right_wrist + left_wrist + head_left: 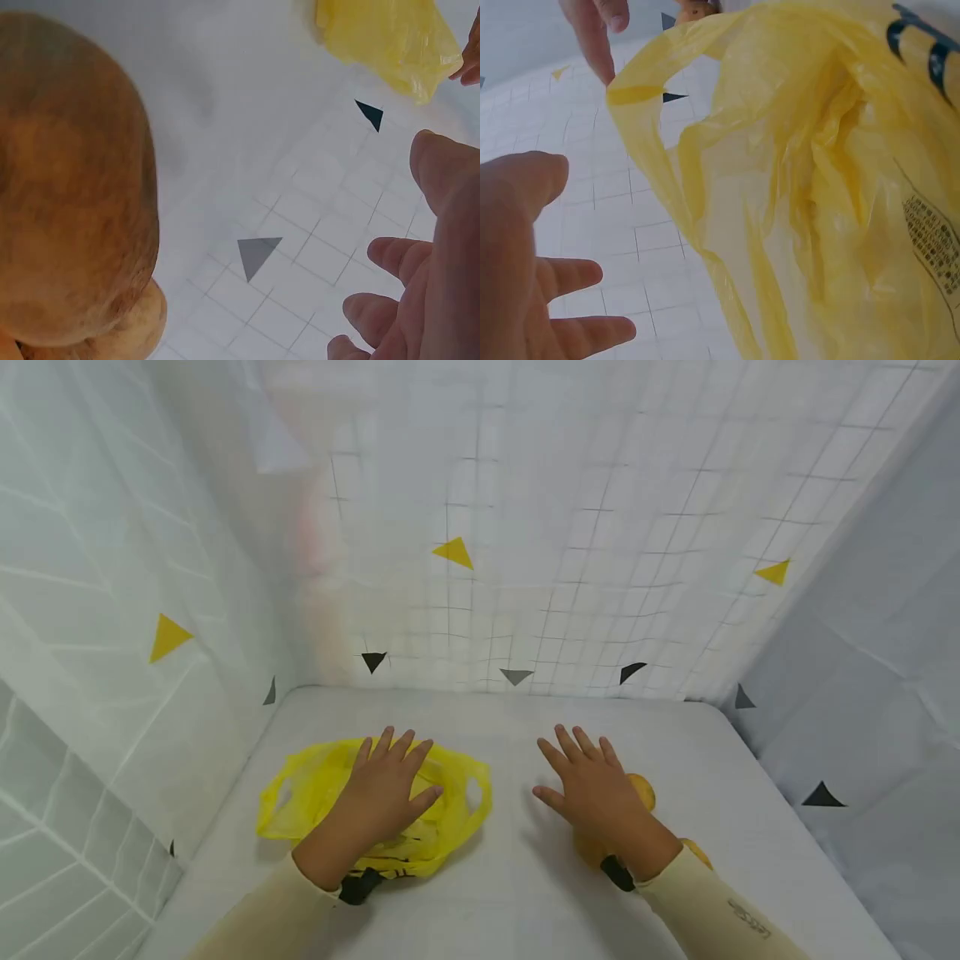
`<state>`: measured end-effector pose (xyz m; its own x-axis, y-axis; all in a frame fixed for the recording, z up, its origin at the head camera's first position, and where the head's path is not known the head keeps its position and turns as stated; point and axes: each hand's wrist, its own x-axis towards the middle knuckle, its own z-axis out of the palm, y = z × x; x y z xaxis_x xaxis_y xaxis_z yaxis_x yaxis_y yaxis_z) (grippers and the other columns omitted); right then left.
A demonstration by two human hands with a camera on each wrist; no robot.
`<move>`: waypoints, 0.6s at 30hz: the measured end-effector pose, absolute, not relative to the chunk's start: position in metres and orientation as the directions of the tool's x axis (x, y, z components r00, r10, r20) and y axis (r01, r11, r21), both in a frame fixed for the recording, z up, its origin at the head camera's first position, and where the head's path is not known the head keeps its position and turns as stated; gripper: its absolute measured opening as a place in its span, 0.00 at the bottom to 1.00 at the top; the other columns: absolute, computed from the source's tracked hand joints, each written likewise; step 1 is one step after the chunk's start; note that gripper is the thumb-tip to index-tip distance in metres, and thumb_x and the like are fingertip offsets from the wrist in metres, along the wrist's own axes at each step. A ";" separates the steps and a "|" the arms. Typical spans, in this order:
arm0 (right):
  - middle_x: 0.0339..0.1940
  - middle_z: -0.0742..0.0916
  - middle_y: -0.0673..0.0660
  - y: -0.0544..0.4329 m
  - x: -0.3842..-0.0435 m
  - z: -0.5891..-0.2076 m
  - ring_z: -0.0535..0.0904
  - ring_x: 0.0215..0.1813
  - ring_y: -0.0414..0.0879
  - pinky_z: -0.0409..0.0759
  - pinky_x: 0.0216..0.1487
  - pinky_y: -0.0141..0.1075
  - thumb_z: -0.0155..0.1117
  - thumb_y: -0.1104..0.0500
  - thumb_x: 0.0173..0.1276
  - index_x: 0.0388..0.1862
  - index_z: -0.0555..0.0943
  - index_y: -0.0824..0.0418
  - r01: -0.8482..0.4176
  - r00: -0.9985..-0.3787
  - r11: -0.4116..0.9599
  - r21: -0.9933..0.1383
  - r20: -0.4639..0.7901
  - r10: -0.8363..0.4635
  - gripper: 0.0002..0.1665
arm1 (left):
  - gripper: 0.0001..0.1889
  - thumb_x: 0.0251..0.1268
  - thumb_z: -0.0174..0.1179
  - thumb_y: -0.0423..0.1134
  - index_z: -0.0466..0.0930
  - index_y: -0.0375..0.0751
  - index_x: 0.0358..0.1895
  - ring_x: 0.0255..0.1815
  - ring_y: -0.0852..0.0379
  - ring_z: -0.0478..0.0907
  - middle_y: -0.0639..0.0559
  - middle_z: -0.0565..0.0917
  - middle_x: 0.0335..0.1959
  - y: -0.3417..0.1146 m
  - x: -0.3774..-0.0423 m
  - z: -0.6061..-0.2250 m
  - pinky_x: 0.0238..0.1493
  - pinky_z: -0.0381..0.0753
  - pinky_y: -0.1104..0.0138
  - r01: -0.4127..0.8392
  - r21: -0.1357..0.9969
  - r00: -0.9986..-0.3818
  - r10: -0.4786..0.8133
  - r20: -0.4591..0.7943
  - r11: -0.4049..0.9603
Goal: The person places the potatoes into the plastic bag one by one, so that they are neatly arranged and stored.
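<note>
A yellow plastic carrier bag (457,822) with loop handles lies crumpled on the left of the white table. Over it hovers my left hand (386,793), palm down with fingers spread and nothing held. In the left wrist view the bag (780,165) stands apart from the left hand (517,247). Toward the right, my right hand (596,789) is held out the same way, fingers straight and spread. Several round, orange-brown pieces that look like fruit or potatoes (642,791) lie beneath it, partly hidden by the hand and forearm. One looms large in the right wrist view (75,180).
White sheets hang at the back (517,527) and both sides of the table (510,893). The back sheet carries a line grid plus yellow and dark triangles. A dark wrist strap (617,872) shows under the right wrist.
</note>
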<state>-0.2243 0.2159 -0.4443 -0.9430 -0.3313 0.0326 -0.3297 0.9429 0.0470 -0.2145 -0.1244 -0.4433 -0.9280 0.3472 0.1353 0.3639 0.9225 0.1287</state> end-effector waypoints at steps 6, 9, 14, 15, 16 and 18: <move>0.88 0.56 0.59 0.223 -0.222 -0.436 0.47 0.87 0.63 0.44 0.82 0.68 0.53 0.26 0.74 0.86 0.57 0.45 -0.309 -0.951 0.951 0.008 0.021 -0.309 0.49 | 0.40 0.74 0.57 0.67 0.62 0.51 0.82 0.84 0.32 0.52 0.41 0.64 0.82 -0.133 -0.214 -0.433 0.79 0.48 0.32 0.353 0.184 -0.932 0.329 0.149 0.917; 0.88 0.55 0.59 0.226 -0.222 -0.436 0.46 0.88 0.64 0.43 0.82 0.69 0.52 0.25 0.75 0.87 0.56 0.45 -0.293 -0.956 0.956 -0.011 -0.003 -0.293 0.50 | 0.40 0.75 0.56 0.66 0.61 0.50 0.82 0.84 0.32 0.51 0.40 0.62 0.83 -0.138 -0.215 -0.432 0.79 0.48 0.31 0.339 0.220 -0.939 0.316 0.135 0.915; 0.89 0.53 0.59 0.232 -0.221 -0.439 0.44 0.88 0.64 0.41 0.82 0.69 0.48 0.22 0.74 0.87 0.54 0.44 -0.261 -0.965 0.965 -0.011 -0.038 -0.261 0.51 | 0.40 0.75 0.56 0.65 0.60 0.50 0.83 0.85 0.32 0.51 0.41 0.60 0.84 -0.146 -0.215 -0.435 0.79 0.47 0.30 0.311 0.315 -0.950 0.290 0.112 0.897; 0.89 0.53 0.59 0.233 -0.221 -0.440 0.43 0.88 0.64 0.41 0.81 0.69 0.49 0.23 0.74 0.87 0.54 0.44 -0.256 -0.966 0.967 -0.004 -0.040 -0.256 0.51 | 0.40 0.75 0.56 0.65 0.60 0.50 0.83 0.85 0.32 0.51 0.41 0.60 0.84 -0.148 -0.214 -0.436 0.79 0.47 0.30 0.308 0.331 -0.951 0.287 0.110 0.892; 0.89 0.54 0.59 0.234 -0.220 -0.440 0.44 0.88 0.64 0.42 0.81 0.70 0.49 0.23 0.74 0.87 0.54 0.45 -0.254 -0.967 0.967 0.003 -0.038 -0.253 0.52 | 0.40 0.75 0.55 0.65 0.60 0.50 0.83 0.85 0.32 0.51 0.41 0.59 0.84 -0.149 -0.214 -0.436 0.79 0.47 0.30 0.305 0.343 -0.952 0.286 0.108 0.888; 0.88 0.55 0.60 0.235 -0.218 -0.441 0.46 0.87 0.65 0.43 0.81 0.71 0.50 0.24 0.74 0.87 0.55 0.46 -0.255 -0.967 0.967 0.008 -0.027 -0.255 0.51 | 0.40 0.76 0.55 0.65 0.59 0.49 0.83 0.85 0.31 0.50 0.40 0.59 0.84 -0.150 -0.211 -0.435 0.79 0.47 0.31 0.304 0.360 -0.953 0.286 0.104 0.882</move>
